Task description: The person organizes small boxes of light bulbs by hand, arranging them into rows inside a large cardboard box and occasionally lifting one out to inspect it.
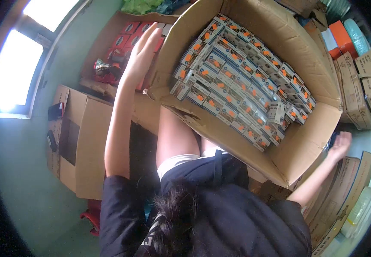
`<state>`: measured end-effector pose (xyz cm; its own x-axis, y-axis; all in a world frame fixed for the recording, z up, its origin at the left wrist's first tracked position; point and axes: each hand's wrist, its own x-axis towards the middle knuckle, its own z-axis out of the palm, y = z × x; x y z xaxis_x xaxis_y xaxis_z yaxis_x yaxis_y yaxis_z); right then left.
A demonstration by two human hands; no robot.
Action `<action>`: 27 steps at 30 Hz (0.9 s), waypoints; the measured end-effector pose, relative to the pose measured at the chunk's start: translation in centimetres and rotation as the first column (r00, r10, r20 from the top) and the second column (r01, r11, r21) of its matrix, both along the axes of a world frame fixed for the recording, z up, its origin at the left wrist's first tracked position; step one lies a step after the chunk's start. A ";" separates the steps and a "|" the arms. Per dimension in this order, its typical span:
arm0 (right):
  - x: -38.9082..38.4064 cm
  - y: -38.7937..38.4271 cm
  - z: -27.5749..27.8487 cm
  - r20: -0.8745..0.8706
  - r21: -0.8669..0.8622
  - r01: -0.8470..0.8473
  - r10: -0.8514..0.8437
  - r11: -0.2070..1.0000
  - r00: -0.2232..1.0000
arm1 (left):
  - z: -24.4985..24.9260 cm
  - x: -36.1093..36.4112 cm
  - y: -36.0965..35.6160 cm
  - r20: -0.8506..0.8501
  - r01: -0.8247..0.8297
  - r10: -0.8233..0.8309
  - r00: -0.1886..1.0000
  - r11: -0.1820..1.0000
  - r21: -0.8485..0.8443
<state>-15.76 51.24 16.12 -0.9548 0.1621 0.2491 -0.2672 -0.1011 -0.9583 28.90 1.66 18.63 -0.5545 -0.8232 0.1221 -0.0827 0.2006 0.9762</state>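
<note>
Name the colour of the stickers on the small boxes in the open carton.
Orange stickers, best seen in the head view.

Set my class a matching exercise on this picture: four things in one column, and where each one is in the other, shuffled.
Column 1
1. Left hand
2. Right hand
3. Small boxes with orange marks
4. Bright window

Column 2
A. Packed inside the large open carton
B. At the picture's far left, in the wall
C. Raised, in front of the carton of red boxes
D. Outside the large open carton, at the picture's right

Pairs: 1-C, 2-D, 3-A, 4-B
</note>
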 end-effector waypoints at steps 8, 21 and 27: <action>19.6 -21.4 7.7 -0.307 0.746 -0.400 0.808 0.533 0.503 | -2.7 2.5 8.7 -0.161 -0.227 0.203 0.966 0.962 -0.152; 28.0 -41.2 -7.6 -0.005 0.981 -0.180 0.910 -0.077 -0.415 | -6.4 3.6 9.8 -0.100 -0.293 0.283 0.954 0.949 -0.117; 27.9 -41.9 -7.3 -0.034 0.993 -0.120 0.893 -0.022 -0.449 | -6.4 3.2 9.5 -0.112 -0.287 0.274 0.955 0.951 -0.116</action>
<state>12.16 9.31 8.78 0.6301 -0.7440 0.2225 -0.7164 -0.6675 -0.2031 32.12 11.18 12.23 -0.2845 -0.9173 0.2785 -0.0636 0.3080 0.9493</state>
